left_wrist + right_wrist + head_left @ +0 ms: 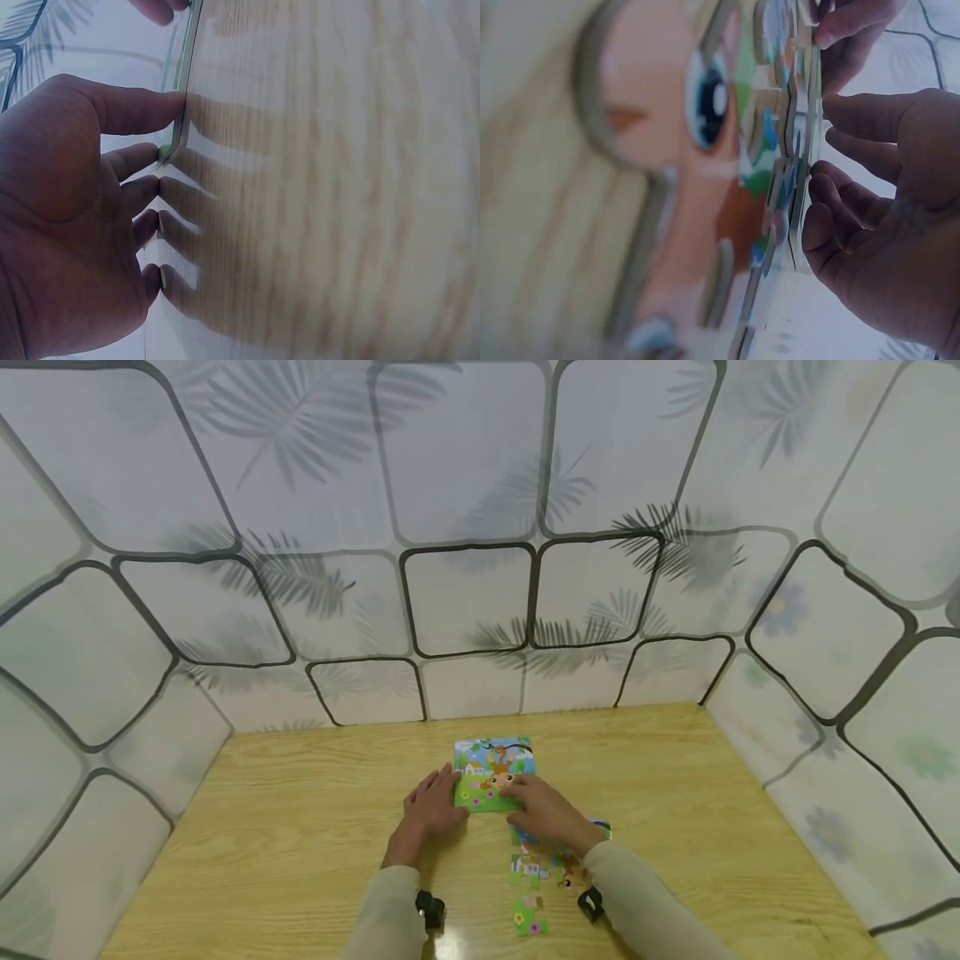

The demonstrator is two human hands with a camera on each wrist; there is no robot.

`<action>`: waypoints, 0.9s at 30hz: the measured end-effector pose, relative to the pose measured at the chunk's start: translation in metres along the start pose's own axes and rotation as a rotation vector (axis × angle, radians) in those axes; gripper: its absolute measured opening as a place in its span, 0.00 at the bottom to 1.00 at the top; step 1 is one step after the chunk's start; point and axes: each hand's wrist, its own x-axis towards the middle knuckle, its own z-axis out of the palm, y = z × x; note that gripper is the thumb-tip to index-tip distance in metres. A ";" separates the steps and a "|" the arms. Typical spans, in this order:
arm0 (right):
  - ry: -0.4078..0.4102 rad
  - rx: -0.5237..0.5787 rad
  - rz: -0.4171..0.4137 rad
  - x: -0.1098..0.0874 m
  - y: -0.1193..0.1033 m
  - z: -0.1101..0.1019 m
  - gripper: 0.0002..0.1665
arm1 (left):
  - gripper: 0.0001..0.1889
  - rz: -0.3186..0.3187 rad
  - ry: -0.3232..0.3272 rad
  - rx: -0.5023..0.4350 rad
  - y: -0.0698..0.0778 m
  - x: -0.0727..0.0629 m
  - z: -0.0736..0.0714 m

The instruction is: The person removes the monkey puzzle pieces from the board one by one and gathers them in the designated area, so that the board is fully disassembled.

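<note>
A square picture board (477,752), printed with a monkey hanging from a branch, a house and flowers, lies flat on the wooden table. My left hand (433,810) rests along its left side, fingers spread and thumb at the lower left corner. In the left wrist view, the fingertips (152,187) touch the tabletop. My right hand (551,812) lies over the board's lower right part, index finger on the monkey's face and thumb by the bottom edge. Loose puzzle pieces (530,866) with matching pictures lie below the board, partly hidden by the right forearm.
The table (300,852) meets a patterned cloth wall (472,602) at the back and sides. Closest to the right wrist camera is a monkey-face piece (649,82). A small group of flower pieces (529,920) lies nearer the front, between the forearms.
</note>
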 end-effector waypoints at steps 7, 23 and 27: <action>0.011 -0.095 -0.024 0.013 -0.002 0.002 0.22 | 0.34 -0.005 0.003 -0.002 0.000 0.000 0.001; 0.000 -0.074 0.009 0.028 -0.006 -0.006 0.14 | 0.34 -0.008 0.002 -0.013 0.000 0.000 0.002; -0.027 -0.056 0.042 0.035 -0.005 -0.006 0.15 | 0.34 -0.007 -0.004 -0.014 0.000 0.002 0.002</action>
